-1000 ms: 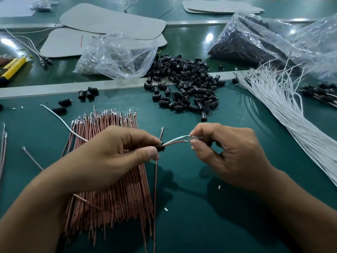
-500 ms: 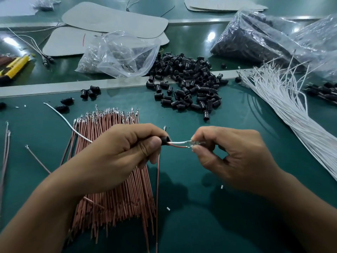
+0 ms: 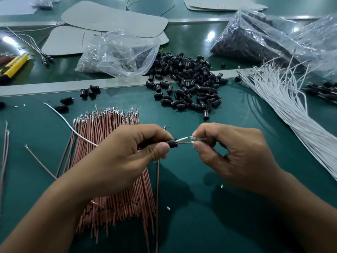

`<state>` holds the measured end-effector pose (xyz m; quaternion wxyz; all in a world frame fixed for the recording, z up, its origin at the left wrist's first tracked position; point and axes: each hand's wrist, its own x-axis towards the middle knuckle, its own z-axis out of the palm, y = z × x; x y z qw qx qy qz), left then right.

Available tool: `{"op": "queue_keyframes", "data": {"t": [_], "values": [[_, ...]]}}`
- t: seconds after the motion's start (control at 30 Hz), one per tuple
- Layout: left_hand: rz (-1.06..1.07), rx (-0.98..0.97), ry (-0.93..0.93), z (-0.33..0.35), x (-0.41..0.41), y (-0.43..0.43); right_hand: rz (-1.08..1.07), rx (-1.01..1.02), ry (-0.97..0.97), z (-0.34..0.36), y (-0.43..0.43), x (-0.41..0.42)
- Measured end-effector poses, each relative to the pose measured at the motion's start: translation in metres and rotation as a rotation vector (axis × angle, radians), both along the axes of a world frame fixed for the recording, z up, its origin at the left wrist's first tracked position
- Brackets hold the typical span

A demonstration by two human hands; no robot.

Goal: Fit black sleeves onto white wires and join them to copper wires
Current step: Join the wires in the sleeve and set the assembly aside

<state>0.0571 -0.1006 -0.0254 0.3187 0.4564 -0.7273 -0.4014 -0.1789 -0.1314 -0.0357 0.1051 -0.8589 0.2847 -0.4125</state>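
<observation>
Head view: two bare hands are seen close together over a dark green table mat (image 3: pixel 200 207), with one wire assembly stretched between them.
Left hand (image 3: pixel 127 157): the fingers are curled, and a short black plastic sleeve (image 3: pixel 172 143) is pinched between thumb tip and forefinger.
Sleeve position: only the right end of the black plastic sleeve is exposed, just past the thumb tip; the rest is hidden by the fingers.
Right hand (image 3: pixel 235 157): the fingers are bent, and a pair of small shiny metal terminals (image 3: pixel 197 139) is pinched between thumb and forefinger.
Span between hands: a thin white insulated wire (image 3: pixel 183 139) and a thin reddish copper-coloured wire (image 3: pixel 182 142) are run side by side from the sleeve mouth to the terminals, white above.
White wire tail: it is trailed out behind the left hand toward the upper left, across the mat.
Under the left forearm: a flat bundle of copper-coloured wires (image 3: pixel 102 128) is laid on the mat.
Beyond the hands: a loose heap of black sleeves (image 3: pixel 189 84) is spread out.
Right side: a fanned bundle of white wires (image 3: pixel 284 106) is laid diagonally.
Further back: a crumpled clear plastic bag (image 3: pixel 120 52) is placed left of the heap.
</observation>
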Motion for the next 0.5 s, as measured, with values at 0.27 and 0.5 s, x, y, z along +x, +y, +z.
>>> {"op": "queue_keyframes", "data": {"t": [0.27,0.5], "values": [[0.033,-0.021,0.055,0.001,-0.012,0.003,0.053,0.073,0.045,-0.005,0.000,0.004],[0.010,-0.054,-0.035,-0.002,-0.013,0.004,0.065,0.103,-0.052,-0.008,0.001,0.004]]}}
